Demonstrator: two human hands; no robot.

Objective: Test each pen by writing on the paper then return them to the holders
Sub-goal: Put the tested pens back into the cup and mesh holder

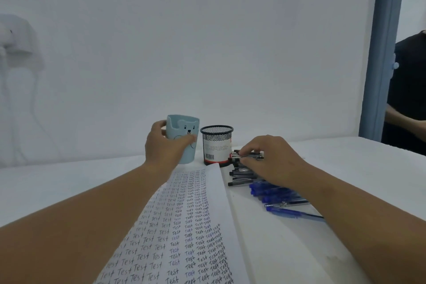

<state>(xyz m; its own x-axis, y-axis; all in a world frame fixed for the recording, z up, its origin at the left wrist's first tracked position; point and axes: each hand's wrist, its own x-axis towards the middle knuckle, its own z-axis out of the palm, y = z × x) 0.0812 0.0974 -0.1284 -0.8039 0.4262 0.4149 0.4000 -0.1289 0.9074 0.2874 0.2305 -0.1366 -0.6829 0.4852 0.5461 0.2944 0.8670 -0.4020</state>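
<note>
1. Pale blue plastic, with a bear face printed on it: that is the cup (184, 138) the left hand (164, 145) grips, fingers and thumb curled round its side, at about eleven o'clock from the paper's (184, 226) top edge.
2. Just at the cup's three o'clock stands a black mesh holder (216, 145) with a white label and a barcode. No pens show above either rim.
3. My reading is that testing is over or nearly so: the sheet is packed with columns of the word "Test", mostly in dark ink with some in blue, and the returning step looks to be starting.
4. The right hand (272, 159) is down on the bench (345, 168) at the mesh holder's four o'clock, its fingers curled over a bunch of black pens (247, 157), apparently gathering them; how firmly it grips them I cannot tell.
5. More black pens (242, 174) lie loose beside it, and a row of blue pens (283, 200) runs on toward five o'clock, all flat on the bench.
6. Next, the bunch would need lifting clear, turning upright and dropping into one holder while the other hand keeps it from tipping.
</note>
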